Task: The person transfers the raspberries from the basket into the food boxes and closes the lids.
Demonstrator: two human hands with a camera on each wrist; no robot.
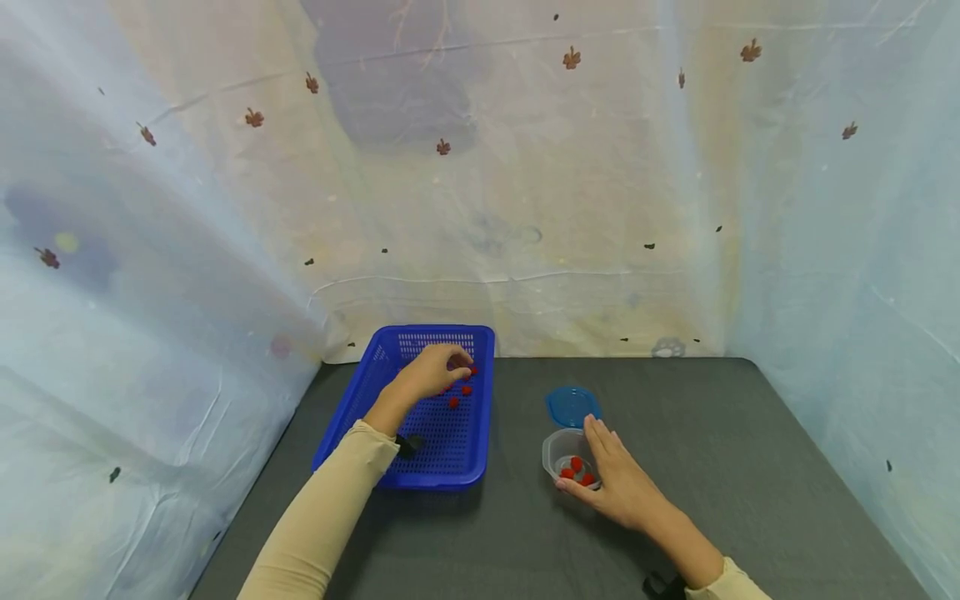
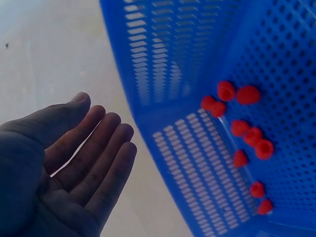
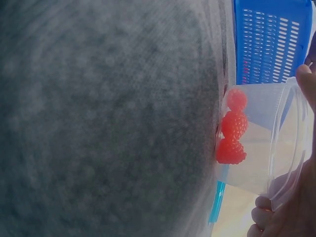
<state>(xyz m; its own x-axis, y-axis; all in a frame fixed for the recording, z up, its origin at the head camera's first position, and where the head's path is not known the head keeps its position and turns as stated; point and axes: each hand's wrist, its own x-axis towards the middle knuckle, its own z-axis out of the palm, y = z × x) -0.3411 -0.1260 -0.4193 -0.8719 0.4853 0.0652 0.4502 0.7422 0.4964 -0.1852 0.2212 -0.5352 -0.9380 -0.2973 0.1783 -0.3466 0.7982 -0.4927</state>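
Observation:
My left hand [image 1: 435, 369] hovers over the far part of a blue plastic basket [image 1: 480, 433], its fingers loosely bent. Nothing lies between thumb and fingertips of that hand [image 2: 74, 168] in the left wrist view. Several red raspberries [image 2: 248, 95] are spread on the basket's floor along one wall. With thumb and fingers on opposite sides of the rim, my right hand [image 1: 626, 487] holds a small clear plastic container [image 1: 553, 454] upright on the table. Inside it sit three raspberries [image 3: 234, 125], seen through the wall in the right wrist view.
A blue lid [image 1: 572, 406] lies flat just behind the container. The basket stands to the container's left on the dark grey table [image 1: 750, 467]. Patterned cloth sheets [image 1: 525, 208] hang behind the table and at both sides.

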